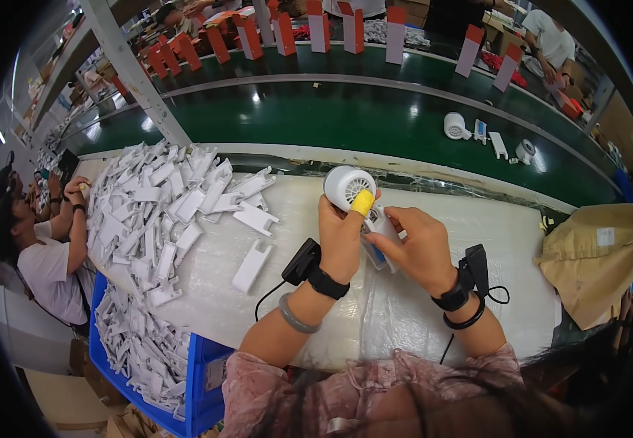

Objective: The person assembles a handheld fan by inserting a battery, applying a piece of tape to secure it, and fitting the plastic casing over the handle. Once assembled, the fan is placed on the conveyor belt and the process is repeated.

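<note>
Over the plastic-covered table [309,292] I hold a small white handheld fan [340,184] with a round slatted grille. My left hand [338,241] is closed around its head, and a yellow wrap covers the thumb. The fingers of my right hand [426,252] are closed on the fan's handle, where a bit of blue shows below; my hands hide most of that part. To the left of my left hand lies a single white plastic handle cover [252,266]. Beyond it spreads a large heap of similar white covers [156,197].
A blue bin [198,372] full of white covers stands at lower left. Past the table runs a green conveyor [258,109] carrying fan parts [455,125]; orange-and-white boxes [395,36] line its far side. A metal post [137,77] rises there. A brown bag [594,255] sits right; a co-worker [46,255] sits left.
</note>
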### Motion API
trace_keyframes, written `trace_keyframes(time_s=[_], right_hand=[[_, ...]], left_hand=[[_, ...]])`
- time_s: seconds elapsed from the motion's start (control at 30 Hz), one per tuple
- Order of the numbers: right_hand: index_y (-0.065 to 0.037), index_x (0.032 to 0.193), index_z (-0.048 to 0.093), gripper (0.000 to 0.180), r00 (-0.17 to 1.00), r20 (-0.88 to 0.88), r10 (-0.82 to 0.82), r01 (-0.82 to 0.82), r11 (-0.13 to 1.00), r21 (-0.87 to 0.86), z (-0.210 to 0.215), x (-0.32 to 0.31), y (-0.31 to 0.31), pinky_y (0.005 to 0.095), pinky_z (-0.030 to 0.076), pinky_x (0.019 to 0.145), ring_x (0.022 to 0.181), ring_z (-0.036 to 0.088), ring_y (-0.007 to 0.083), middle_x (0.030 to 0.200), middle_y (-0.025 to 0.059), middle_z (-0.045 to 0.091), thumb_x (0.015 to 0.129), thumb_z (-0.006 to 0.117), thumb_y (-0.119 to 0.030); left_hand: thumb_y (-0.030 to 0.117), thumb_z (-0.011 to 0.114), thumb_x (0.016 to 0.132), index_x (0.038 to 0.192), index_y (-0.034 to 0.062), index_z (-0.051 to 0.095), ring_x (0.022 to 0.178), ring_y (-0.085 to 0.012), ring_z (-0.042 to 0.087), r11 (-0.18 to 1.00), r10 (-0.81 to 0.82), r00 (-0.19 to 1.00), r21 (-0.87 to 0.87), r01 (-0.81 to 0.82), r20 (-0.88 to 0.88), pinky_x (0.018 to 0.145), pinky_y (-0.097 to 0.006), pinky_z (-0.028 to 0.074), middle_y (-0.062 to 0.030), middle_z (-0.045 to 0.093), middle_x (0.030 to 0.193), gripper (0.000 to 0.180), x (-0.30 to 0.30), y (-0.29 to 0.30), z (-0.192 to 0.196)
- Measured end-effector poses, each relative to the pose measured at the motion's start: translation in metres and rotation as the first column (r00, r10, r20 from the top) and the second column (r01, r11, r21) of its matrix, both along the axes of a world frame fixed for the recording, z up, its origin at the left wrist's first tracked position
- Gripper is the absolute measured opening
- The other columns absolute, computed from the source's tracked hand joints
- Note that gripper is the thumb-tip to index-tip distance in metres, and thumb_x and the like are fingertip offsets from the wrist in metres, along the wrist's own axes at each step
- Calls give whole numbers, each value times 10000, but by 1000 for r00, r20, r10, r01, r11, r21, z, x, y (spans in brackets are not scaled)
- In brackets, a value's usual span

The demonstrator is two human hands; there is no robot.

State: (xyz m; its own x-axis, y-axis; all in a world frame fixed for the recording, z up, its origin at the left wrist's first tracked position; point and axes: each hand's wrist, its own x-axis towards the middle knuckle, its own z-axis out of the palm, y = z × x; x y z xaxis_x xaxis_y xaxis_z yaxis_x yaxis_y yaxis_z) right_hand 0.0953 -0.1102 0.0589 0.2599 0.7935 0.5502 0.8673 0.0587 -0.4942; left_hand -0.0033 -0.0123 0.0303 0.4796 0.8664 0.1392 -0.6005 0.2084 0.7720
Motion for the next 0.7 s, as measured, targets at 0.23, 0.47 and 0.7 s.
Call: trace_keyframes(time_s=[0.23,0.47,0.7], right_hand=[[-6,984,648,407,995,100,-29,25,999,46,0,-7,3,317,497,578,656,615,236,785,110,638,671,821,-200],[-9,979,644,399,995,98,-33,31,999,19,-3,-8,4,323,491,578,654,607,243,776,108,629,672,813,-199],[-28,980,635,394,989,122,-81,79,997,23,-8,-9,4,362,496,584,689,610,280,767,103,602,704,782,-269]], left_hand=[[110,598,920,1195,9,422,1067,-238,611,1000,-1,1000,5,1,-10,871,-313,504,-133,568,1148,343,0,-1,-2],[109,589,923,1186,3,418,1073,-242,608,999,-26,1000,-34,26,-14,865,-313,507,-139,564,1155,331,0,-4,0],[46,589,884,1192,-1,376,1065,-181,575,993,-98,995,-74,97,-14,859,-274,493,-136,555,1153,377,-1,-1,0]])
